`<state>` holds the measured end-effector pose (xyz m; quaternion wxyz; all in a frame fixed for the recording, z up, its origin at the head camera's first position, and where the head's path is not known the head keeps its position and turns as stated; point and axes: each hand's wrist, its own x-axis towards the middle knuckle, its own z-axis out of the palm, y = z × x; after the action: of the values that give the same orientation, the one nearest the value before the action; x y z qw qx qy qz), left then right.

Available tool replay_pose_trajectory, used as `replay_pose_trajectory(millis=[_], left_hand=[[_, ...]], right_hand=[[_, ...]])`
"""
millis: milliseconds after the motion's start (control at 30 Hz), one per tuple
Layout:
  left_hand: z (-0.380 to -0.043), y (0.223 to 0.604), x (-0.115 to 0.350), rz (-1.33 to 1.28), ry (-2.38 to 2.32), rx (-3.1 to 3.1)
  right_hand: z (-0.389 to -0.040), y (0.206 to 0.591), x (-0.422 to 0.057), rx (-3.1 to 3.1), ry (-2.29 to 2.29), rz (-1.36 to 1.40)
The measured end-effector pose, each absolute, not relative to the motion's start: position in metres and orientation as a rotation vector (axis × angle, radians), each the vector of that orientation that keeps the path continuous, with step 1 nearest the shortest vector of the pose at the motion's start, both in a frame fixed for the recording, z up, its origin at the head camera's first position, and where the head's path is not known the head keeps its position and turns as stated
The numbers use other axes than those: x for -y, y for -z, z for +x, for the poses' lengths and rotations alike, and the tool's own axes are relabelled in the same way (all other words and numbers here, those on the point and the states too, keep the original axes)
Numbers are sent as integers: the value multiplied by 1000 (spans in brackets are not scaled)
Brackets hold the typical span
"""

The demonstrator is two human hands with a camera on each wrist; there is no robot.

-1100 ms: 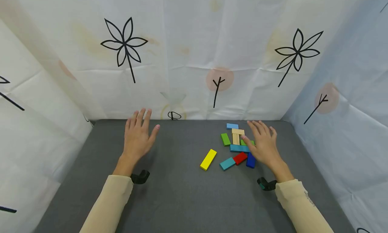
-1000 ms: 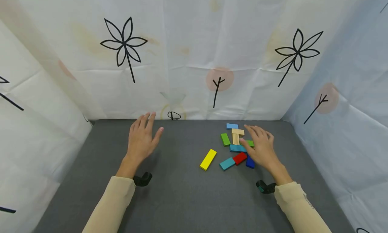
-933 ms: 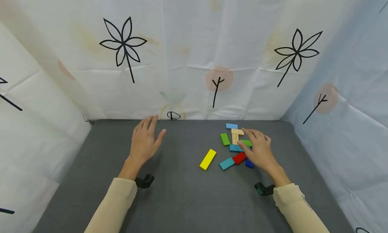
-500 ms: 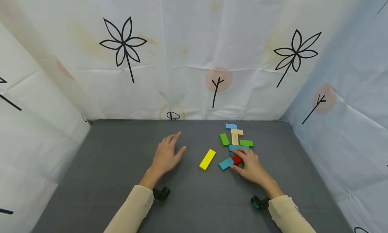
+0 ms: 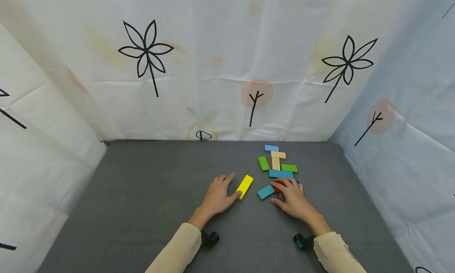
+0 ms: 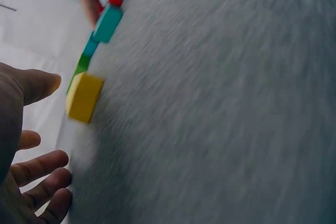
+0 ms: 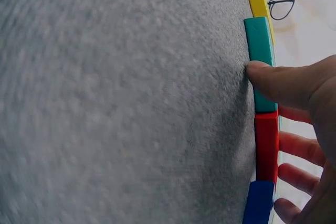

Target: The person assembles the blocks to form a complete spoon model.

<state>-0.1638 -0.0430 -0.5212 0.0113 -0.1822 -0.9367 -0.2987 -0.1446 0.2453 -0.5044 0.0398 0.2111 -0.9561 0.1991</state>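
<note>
L hand (image 5: 217, 198) is just left of the yellow block (image 5: 246, 185), fingers spread & holding nothing; in head view the thumb overlaps the block's near end, but L wrist view shows a gap btwn them. R hand (image 5: 293, 200) is over the red block (image 7: 266, 145), fingers loosely bent, thumb well apart, not clenched; can't tell if any finger touches. Red block lies on the tabletop (image 5: 160, 178), L end against the teal block (image 5: 265, 192), navy block (image 7: 259, 203) at its R end, mostly hidden by R hand in head view. Yellow block lies slanted btwn L hand & teal block. Farther back: long blue block (image 5: 281, 174) crosswise, w/ right green block (image 5: 289, 168) & lengthwise wood block (image 5: 275, 164) just behind; left green block (image 5: 263, 164) to their L; then crosswise wood block (image 5: 278, 155), light blue block (image 5: 271, 148) last.
</note>
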Motion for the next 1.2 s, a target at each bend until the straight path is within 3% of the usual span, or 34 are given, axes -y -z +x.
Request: replay_pose_trajectory(millis=[367, 1200], left_hand=[[-162, 525, 16, -616, 867, 2919], [-166, 526, 2, -412, 1048, 2837]], right_hand=[[-144, 508, -237, 2916, -594, 616], [-145, 512, -230, 2775, -718, 662]])
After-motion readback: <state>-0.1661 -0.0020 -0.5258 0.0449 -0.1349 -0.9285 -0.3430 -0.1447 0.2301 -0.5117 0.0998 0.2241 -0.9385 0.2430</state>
